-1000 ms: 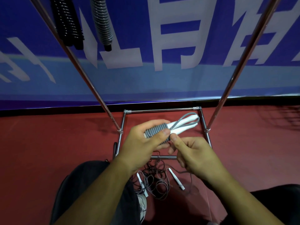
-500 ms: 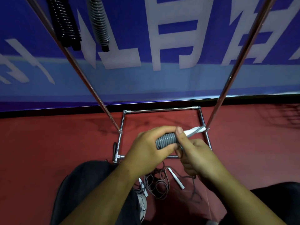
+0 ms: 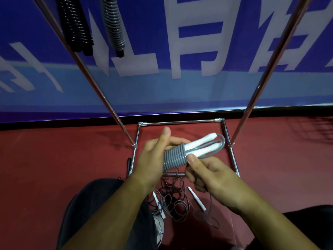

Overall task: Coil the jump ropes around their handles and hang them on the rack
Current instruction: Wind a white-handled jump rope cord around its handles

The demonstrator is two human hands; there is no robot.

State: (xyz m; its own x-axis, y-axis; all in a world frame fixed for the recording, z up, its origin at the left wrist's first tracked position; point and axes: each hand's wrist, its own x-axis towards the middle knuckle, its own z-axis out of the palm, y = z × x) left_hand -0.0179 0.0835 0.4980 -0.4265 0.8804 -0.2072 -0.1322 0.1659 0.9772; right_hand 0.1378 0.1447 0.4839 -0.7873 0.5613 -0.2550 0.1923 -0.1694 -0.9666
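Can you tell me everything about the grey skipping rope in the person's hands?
The grey jump rope is a smooth, plastic-looking cord wound in tight rings around two white handles lying side by side. The handle tips stick out to the right, with a cord loop bending round them. The left hand grips the coiled end; the right hand presses its thumb where the coil stops.

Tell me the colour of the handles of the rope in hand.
White handles, wound with grey cord; the head view shows them best.
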